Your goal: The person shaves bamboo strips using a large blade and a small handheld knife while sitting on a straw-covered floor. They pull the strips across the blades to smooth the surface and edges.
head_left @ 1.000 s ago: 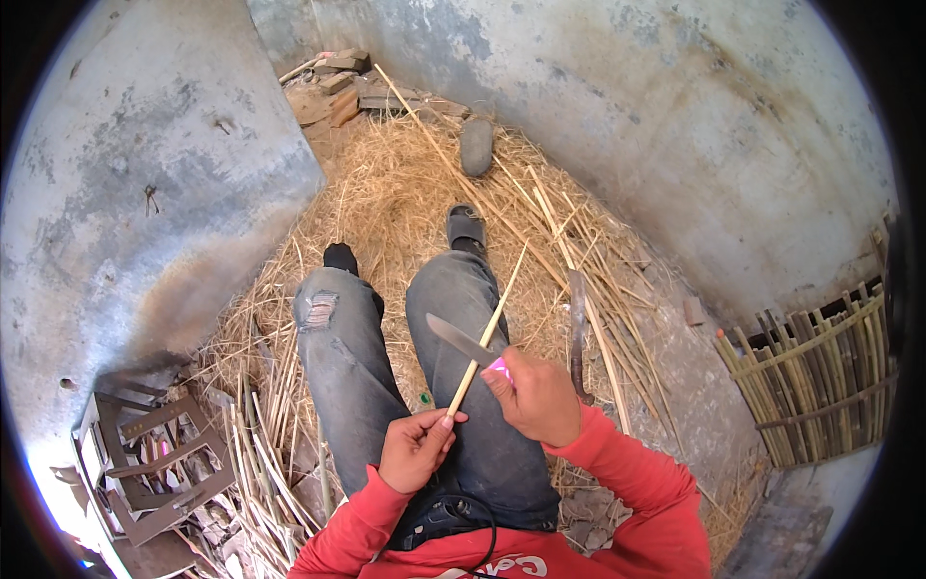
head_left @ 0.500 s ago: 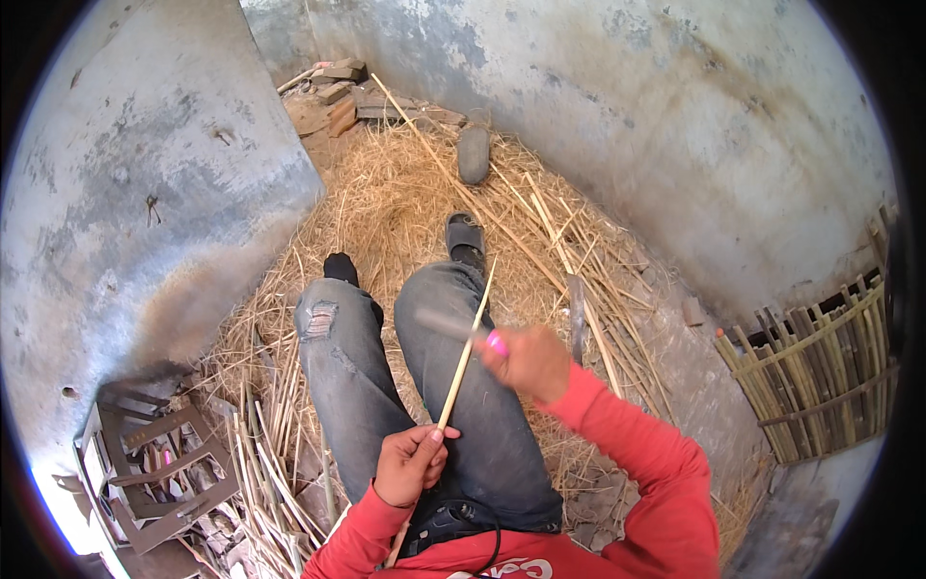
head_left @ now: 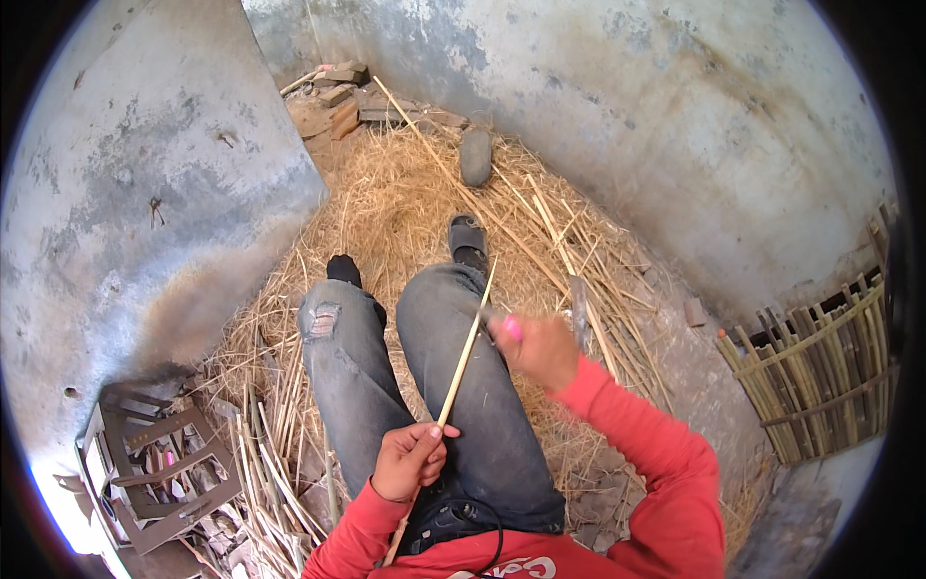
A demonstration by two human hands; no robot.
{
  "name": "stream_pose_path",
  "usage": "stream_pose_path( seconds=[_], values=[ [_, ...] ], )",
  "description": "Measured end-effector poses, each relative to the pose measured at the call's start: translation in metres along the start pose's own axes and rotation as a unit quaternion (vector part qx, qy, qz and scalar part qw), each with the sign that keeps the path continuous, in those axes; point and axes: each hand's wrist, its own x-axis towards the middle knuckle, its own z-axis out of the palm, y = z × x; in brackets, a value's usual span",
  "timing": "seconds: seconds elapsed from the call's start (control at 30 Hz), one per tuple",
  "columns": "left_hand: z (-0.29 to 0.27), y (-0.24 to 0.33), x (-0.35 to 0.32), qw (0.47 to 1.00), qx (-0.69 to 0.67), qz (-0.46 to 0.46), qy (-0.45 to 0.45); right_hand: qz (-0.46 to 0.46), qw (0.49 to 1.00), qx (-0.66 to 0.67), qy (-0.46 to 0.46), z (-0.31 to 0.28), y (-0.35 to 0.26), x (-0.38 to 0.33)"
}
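Note:
I sit on straw with my legs in grey jeans stretched out. My left hand (head_left: 410, 458) grips a long thin bamboo stick (head_left: 463, 352) near its lower end, over my lap. The stick slants up and away over my right thigh. My right hand (head_left: 540, 347) is closed on a knife with a pink handle (head_left: 511, 328), its blade against the stick near the upper part. Both arms wear red sleeves.
Straw and loose bamboo strips (head_left: 540, 222) cover the floor between grey concrete walls. A large blade (head_left: 579, 309) lies on the straw to my right. A woven bamboo frame (head_left: 820, 367) stands at right. A metal rack (head_left: 159, 463) sits at lower left. Bricks (head_left: 338, 92) lie far back.
My right hand has pushed the knife away along the stick, from near my left hand toward the far end. My left hand has drawn a little closer to my body.

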Motion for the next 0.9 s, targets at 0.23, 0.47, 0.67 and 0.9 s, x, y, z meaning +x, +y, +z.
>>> stream_pose_path(
  seconds=[0.23,0.47,0.67,0.9],
  values=[
    [0.003,0.001,0.001,1.000,-0.019,-0.008,0.002,-0.045,0.998,0.003,-0.043,0.003,-0.011,-0.006],
    [0.005,-0.008,-0.002,0.996,0.071,0.042,0.036,0.052,0.998,-0.019,-0.022,-0.015,0.007,0.011],
    [0.007,-0.011,-0.004,0.995,0.080,0.053,0.041,-0.057,0.997,-0.012,-0.059,-0.009,-0.005,0.007],
    [0.007,-0.010,-0.003,0.997,0.056,0.042,0.038,0.000,1.000,0.026,-0.008,0.003,0.004,0.018]
  ],
)
